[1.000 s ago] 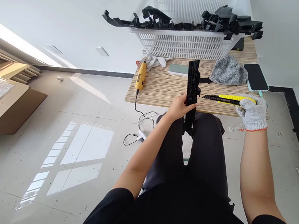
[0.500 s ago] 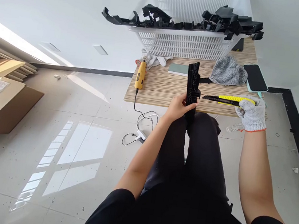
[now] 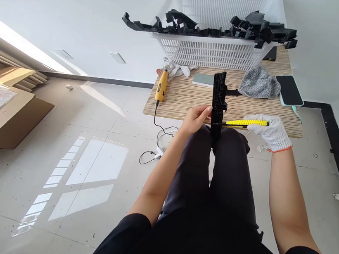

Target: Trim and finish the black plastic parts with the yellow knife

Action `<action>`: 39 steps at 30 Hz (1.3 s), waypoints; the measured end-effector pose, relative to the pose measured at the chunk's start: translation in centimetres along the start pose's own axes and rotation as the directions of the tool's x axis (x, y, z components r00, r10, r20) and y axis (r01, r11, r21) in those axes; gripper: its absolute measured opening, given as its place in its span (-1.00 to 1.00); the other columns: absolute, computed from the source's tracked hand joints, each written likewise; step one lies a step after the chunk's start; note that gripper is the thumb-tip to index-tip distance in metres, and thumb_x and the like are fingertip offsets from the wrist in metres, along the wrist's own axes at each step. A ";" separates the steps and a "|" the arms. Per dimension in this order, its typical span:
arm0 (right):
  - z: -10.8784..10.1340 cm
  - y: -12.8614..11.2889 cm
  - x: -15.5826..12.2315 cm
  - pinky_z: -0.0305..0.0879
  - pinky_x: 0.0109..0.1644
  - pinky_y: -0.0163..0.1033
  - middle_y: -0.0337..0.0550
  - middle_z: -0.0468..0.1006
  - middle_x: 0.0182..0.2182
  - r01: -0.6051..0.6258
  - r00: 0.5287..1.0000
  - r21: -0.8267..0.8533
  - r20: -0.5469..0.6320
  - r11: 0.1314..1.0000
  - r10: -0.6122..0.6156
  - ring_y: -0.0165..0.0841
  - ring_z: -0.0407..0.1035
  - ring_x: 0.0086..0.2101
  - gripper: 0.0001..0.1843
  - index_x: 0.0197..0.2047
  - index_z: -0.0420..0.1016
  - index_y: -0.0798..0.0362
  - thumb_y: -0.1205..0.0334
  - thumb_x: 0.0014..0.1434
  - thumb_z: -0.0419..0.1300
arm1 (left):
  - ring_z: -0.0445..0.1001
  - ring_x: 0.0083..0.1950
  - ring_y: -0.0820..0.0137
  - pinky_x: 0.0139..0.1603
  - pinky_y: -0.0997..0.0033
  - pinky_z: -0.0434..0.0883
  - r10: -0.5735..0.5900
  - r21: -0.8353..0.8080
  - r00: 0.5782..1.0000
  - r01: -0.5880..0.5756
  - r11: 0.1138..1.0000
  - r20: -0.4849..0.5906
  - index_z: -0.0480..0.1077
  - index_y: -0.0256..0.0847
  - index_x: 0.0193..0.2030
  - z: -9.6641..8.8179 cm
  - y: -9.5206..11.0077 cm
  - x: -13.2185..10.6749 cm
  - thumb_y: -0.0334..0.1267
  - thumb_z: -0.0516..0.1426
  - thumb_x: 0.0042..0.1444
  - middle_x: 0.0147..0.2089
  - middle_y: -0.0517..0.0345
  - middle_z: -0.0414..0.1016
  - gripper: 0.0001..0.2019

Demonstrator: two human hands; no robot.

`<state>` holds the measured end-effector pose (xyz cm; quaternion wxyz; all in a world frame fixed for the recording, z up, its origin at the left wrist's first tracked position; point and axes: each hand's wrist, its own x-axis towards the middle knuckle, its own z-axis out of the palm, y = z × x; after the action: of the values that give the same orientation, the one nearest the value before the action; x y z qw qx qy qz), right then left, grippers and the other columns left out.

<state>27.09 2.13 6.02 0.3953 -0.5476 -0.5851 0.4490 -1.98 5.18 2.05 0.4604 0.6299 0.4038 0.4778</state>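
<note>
A long black plastic part [image 3: 219,94] stands upright between my knees and the table edge, with a narrow arm jutting out to its right. My bare left hand [image 3: 196,118] grips its left edge, thumb in front and the other fingers partly hidden. In a grey-white knit glove, my right hand [image 3: 269,131] is closed on a yellow utility knife [image 3: 245,122]. The knife's dark blade points left and lies across the lower part of the black piece; whether it touches the surface I cannot tell.
On the striped wooden table [image 3: 185,104] lie a yellow corded tool [image 3: 161,85], a grey-green block [image 3: 203,80], a grey cloth [image 3: 259,82] and a phone [image 3: 289,90]. Behind them, a white basket [image 3: 210,53] carries black plastic parts [image 3: 260,28]. A cardboard box [image 3: 23,124] stands left.
My right hand has moved left and slightly down, bringing the knife blade from beside the black part onto its lower section. The left thumb has drawn back to the part's left edge.
</note>
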 end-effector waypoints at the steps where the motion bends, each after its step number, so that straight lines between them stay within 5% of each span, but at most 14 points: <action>1: 0.2 0.0 0.0 0.46 -0.26 -0.20 -0.10 0.71 -0.29 0.004 1.000 0.016 -0.005 1.000 -0.004 -0.31 0.47 -0.30 -0.72 -0.30 0.77 0.04 0.17 -0.14 0.52 | 0.67 -0.18 0.34 -0.21 0.42 0.63 -0.009 0.000 1.000 0.009 1.000 -0.001 0.62 -0.18 -0.22 -0.1 0.0 0.0 0.41 0.12 0.27 -0.27 0.09 0.66 -0.37; 5: 0.1 0.7 0.2 0.18 -0.53 -0.28 -0.23 0.56 -0.53 -0.007 0.989 0.239 -0.141 0.971 0.042 -0.49 0.21 -0.56 -0.66 -0.29 0.75 0.04 0.14 -0.21 0.51 | 0.71 -0.06 0.26 -0.15 0.37 0.64 -0.028 0.007 0.999 0.028 1.000 -0.026 0.64 -0.16 -0.14 -0.6 -0.2 -0.4 0.43 0.10 0.28 -0.20 0.02 0.71 -0.35; 7: -0.2 1.1 0.2 0.22 -0.52 -0.27 -0.22 0.58 -0.51 0.000 0.989 0.238 -0.142 0.971 0.035 -0.49 0.23 -0.56 -0.65 -0.28 0.76 0.04 0.14 -0.21 0.51 | 0.71 -0.03 0.23 -0.13 0.35 0.64 -0.032 0.023 0.999 0.033 0.999 -0.030 0.64 -0.17 -0.13 -0.7 -0.3 -0.6 0.43 0.10 0.27 -0.17 -0.01 0.71 -0.34; 10: -0.3 0.9 0.2 0.56 -0.15 -0.13 -0.11 0.74 -0.25 0.034 0.999 0.046 -0.020 0.998 -0.033 -0.28 0.54 -0.29 -0.67 -0.24 0.79 0.02 0.15 -0.15 0.54 | 0.70 0.00 0.22 -0.10 0.33 0.63 -0.035 0.048 0.999 0.036 0.998 -0.028 0.64 -0.17 -0.14 -0.8 -0.4 -0.8 0.44 0.08 0.28 -0.15 -0.01 0.71 -0.34; 14: 0.1 0.3 0.0 0.58 0.13 0.05 -0.07 0.77 -0.09 0.078 0.997 -0.033 0.025 0.996 -0.077 -0.08 0.62 -0.06 -0.63 -0.18 0.81 0.01 0.07 -0.09 0.53 | 0.67 -0.04 0.27 -0.09 0.34 0.59 -0.015 0.119 1.000 0.017 0.993 -0.016 0.61 -0.15 -0.15 -0.8 -0.7 -0.9 0.41 0.04 0.33 -0.17 0.04 0.69 -0.37; 22: 0.3 0.3 0.0 0.59 0.06 0.00 -0.07 0.77 -0.17 0.046 0.997 -0.006 -0.055 0.999 -0.046 -0.14 0.61 -0.14 -0.67 -0.29 0.79 0.01 0.13 -0.20 0.54 | 0.55 -0.24 0.35 -0.17 0.37 0.44 0.053 0.270 0.998 -0.058 0.961 0.025 0.53 -0.14 -0.27 -0.7 -0.4 -1.0 0.30 -0.01 0.42 -0.29 0.13 0.61 -0.42; 25: 0.3 0.4 -0.1 0.54 -0.23 -0.18 -0.12 0.75 -0.25 -0.003 0.993 0.059 -0.121 0.998 0.010 -0.35 0.47 -0.38 -0.67 -0.29 0.78 0.01 0.18 -0.24 0.53 | 0.55 -0.23 0.34 -0.15 0.37 0.43 0.062 0.280 0.998 -0.068 0.957 0.029 0.52 -0.14 -0.27 -0.7 -0.4 -1.1 0.30 -0.02 0.42 -0.29 0.13 0.61 -0.42; 29: 0.4 0.0 -0.2 0.19 -0.52 -0.32 -0.13 0.69 -0.34 -0.032 0.982 0.152 -0.180 0.988 0.060 -0.49 0.24 -0.50 -0.69 -0.35 0.76 0.05 0.23 -0.28 0.49 | 0.57 -0.22 0.33 -0.16 0.37 0.43 0.054 0.295 0.998 -0.061 0.953 0.033 0.52 -0.13 -0.27 -0.6 -0.4 -1.1 0.31 -0.03 0.42 -0.29 0.12 0.62 -0.42; 34: 0.6 -0.3 -0.2 0.15 -0.52 -0.32 -0.13 0.62 -0.41 -0.032 0.976 0.204 -0.205 0.978 0.075 -0.44 0.28 -0.45 -0.72 -0.42 0.72 0.06 0.24 -0.33 0.49 | 0.61 -0.17 0.32 -0.09 0.34 0.49 0.034 0.263 0.999 -0.038 0.964 0.020 0.53 -0.14 -0.24 -0.6 -0.3 -1.3 0.33 -0.01 0.40 -0.26 0.11 0.64 -0.42; 39: 0.4 0.5 -0.2 0.32 -0.43 -0.29 -0.13 0.68 -0.33 0.003 0.980 0.114 -0.196 0.993 0.020 -0.44 0.34 -0.44 -0.68 -0.30 0.76 0.04 0.21 -0.23 0.46 | 0.68 -0.04 0.31 -0.02 0.29 0.60 0.006 0.070 1.000 -0.004 0.998 -0.017 0.52 -0.11 0.08 -0.3 -0.3 -1.8 0.32 0.06 0.38 -0.01 0.01 0.68 -0.45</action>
<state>26.83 1.93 5.44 0.4799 -0.5683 -0.5143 0.4269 -2.72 3.61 1.40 0.4334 0.6426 0.4226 0.4697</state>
